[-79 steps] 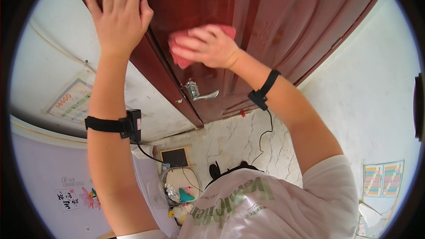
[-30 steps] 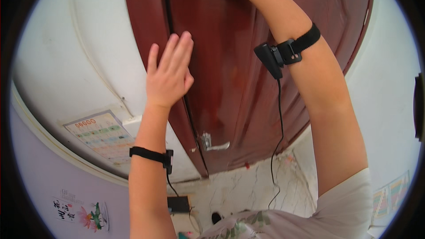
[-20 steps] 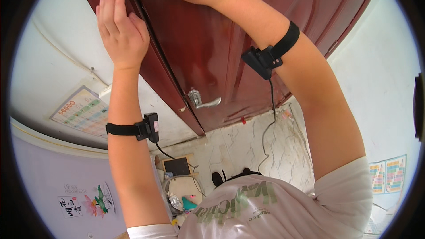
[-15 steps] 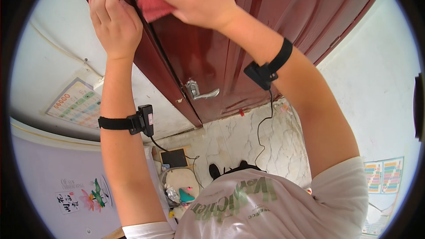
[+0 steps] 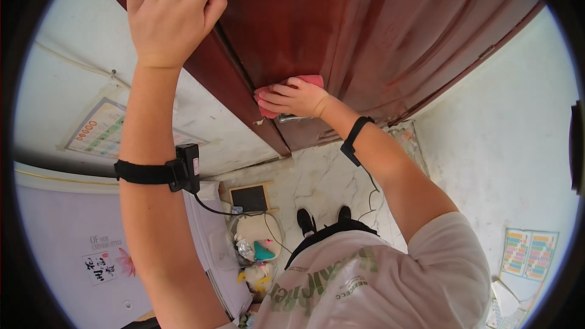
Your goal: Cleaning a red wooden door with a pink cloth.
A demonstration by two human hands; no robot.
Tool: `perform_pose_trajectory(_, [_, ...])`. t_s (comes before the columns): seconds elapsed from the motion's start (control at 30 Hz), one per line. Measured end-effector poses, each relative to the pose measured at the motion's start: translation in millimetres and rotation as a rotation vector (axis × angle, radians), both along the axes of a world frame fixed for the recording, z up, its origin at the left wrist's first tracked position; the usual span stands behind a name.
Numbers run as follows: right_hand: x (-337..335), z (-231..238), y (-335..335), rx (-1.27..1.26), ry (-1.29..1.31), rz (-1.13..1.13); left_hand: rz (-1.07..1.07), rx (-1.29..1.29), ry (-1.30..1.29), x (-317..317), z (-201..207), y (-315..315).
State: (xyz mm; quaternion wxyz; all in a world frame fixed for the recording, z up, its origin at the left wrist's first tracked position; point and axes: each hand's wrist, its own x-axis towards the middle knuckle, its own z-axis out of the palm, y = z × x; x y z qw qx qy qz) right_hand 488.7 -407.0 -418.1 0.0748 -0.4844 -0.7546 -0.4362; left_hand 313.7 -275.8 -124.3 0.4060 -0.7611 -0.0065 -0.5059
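1. Right, eyes on the red cloth (image 5: 312,80): it's against the panelled wooden door (image 5: 292,18), bunched over part of the chrome lever handle (image 5: 295,118).
2. My right hand (image 5: 297,97) has it, fingers half curled over the top.
3. Left hand (image 5: 170,18) now: fingers fanned wide, nothing in it that I can see, up by the door frame (image 5: 234,85). Fingertips run out of view, so I can't tell how firmly it presses.
4. I'd call the cloth light, limp and unbreakable, likely sliding easily on that glossy finish. Best hold: palm across the middle, corners tucked.
5. Watch the edges: the lever sticks out just below my hand, and the frame's edge could snag a corner.
6. Plenty of open panel rightward; the black cable (image 5: 372,186) off my right wrist strap (image 5: 356,135) needs slack.
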Motion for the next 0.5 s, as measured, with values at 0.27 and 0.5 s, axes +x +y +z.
perform_pose_trajectory(0.27, [2.4,28.0,-20.7,-0.147,-0.028,-0.085,-0.029,0.044,-0.059,-3.7,-2.9,17.0])
perform_pose_trajectory(0.5, [44.2,47.3,-55.8,0.070,0.182,-0.022,-0.022,0.015,-0.031,0.3,-2.2,11.4])
